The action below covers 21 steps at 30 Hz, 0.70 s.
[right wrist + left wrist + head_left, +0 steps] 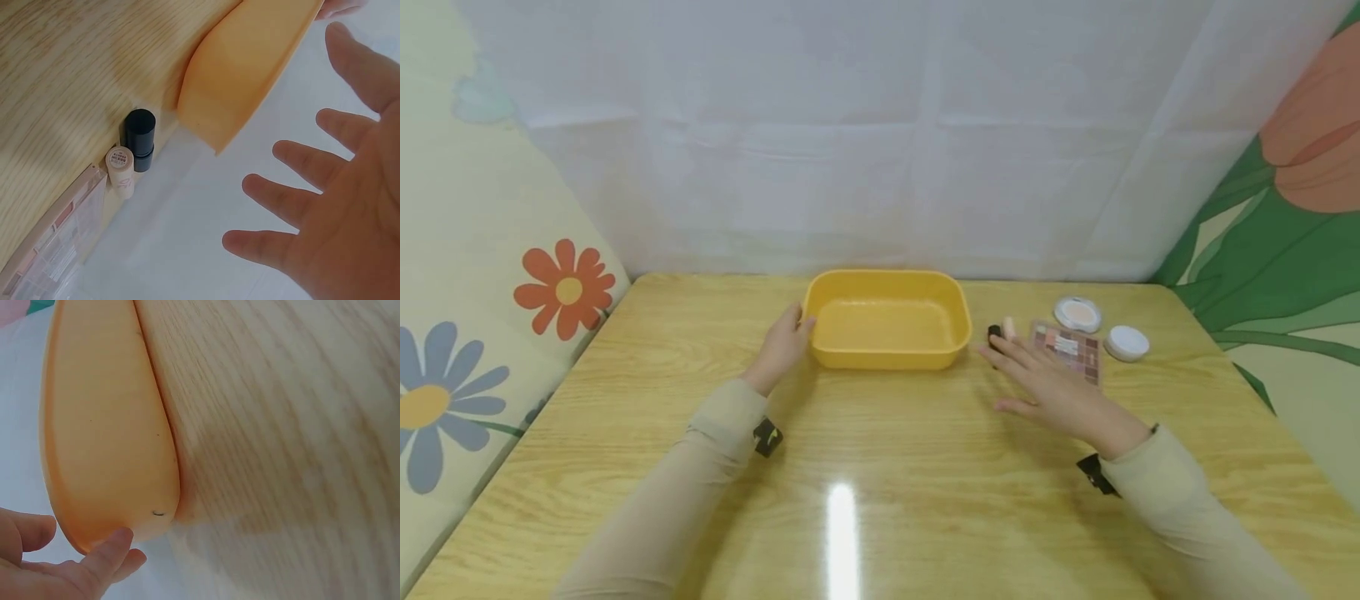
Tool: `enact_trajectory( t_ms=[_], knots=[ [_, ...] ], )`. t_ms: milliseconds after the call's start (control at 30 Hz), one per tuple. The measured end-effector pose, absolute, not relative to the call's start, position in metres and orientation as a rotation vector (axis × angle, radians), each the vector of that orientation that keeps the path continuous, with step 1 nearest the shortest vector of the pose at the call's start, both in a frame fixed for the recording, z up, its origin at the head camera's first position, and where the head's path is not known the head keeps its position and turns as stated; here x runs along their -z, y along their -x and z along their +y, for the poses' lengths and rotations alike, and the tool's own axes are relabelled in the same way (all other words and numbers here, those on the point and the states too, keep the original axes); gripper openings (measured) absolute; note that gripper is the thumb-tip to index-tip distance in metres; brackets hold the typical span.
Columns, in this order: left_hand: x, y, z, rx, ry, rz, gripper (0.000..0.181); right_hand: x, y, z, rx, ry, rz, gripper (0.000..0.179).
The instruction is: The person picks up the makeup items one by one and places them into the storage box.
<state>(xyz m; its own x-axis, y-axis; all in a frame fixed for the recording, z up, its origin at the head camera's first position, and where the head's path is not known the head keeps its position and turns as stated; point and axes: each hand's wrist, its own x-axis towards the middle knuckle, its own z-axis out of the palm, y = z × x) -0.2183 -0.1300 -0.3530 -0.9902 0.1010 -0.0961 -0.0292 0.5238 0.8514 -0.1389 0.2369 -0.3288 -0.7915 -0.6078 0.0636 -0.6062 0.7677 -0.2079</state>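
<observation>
Yellow basin [887, 361], upright, black cylinder [140, 132] nearby

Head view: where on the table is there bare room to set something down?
Bare table lies left of the left hand, and in front of the yellow bin between the forearms; the bin is bare inside too. Crowded: right of the bin, where black tube, pale tube, palette, compact and white jar cluster near the right hand.
</observation>
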Motion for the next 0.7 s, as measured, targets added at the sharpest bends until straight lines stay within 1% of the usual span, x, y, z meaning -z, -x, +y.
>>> enact_trajectory(
  t_ms=[167, 367, 700],
  knots=[
    [0.353, 0.222, -0.131, -1.486, -0.076, 2.643, 0.045, 0.328, 0.141, 0.238, 0.355, 1.016, 2.946, 0.069],
    [0.351, 0.224, -0.13, -1.593, -0.025, 2.509, 0.04, 0.329, 0.14, 0.241, 0.391, 1.02, 2.944, 0.07],
    [0.351, 0.227, -0.129, -1.731, 0.029, 2.332, 0.041, 0.336, 0.143, 0.255, 0.396, 1.015, 2.961, 0.069]
  ],
)
